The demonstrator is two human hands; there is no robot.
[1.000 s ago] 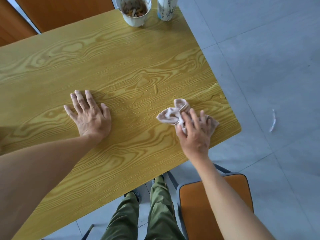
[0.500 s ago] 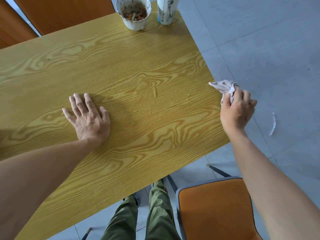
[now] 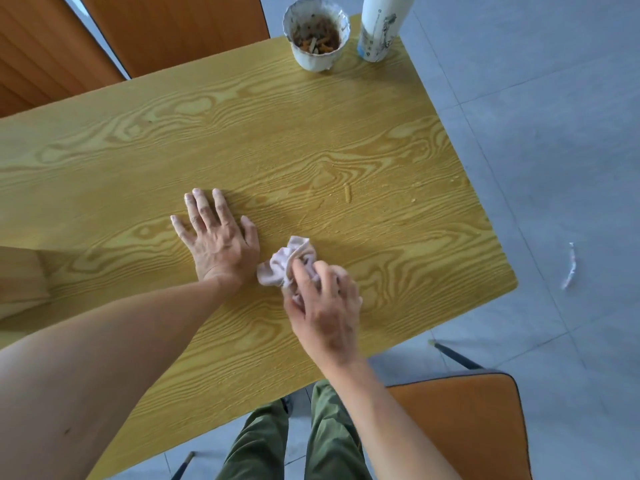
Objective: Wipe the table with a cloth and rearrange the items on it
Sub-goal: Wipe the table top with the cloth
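Note:
A yellow wood-grain table (image 3: 311, 133) fills the view. My right hand (image 3: 325, 306) presses a crumpled pale pink cloth (image 3: 284, 263) onto the tabletop near the front edge, fingers closed over it. Just left of the cloth, my left hand (image 3: 218, 237) lies flat on the table with fingers spread, holding nothing. Small wet streaks and crumbs (image 3: 347, 192) mark the surface beyond the cloth. At the far right corner stand a white bowl (image 3: 316, 32) holding cigarette butts and a tall white printed cup (image 3: 379, 27).
An orange chair seat (image 3: 460, 424) stands at the lower right beside my legs. Another orange chair back (image 3: 173, 29) is behind the table's far edge. A scrap of white paper (image 3: 569, 266) lies on the grey tile floor to the right.
My right hand, which had carried the cloth off the table's right edge, has come back onto the tabletop and now presses it close beside my left hand. The left hand stays flat.

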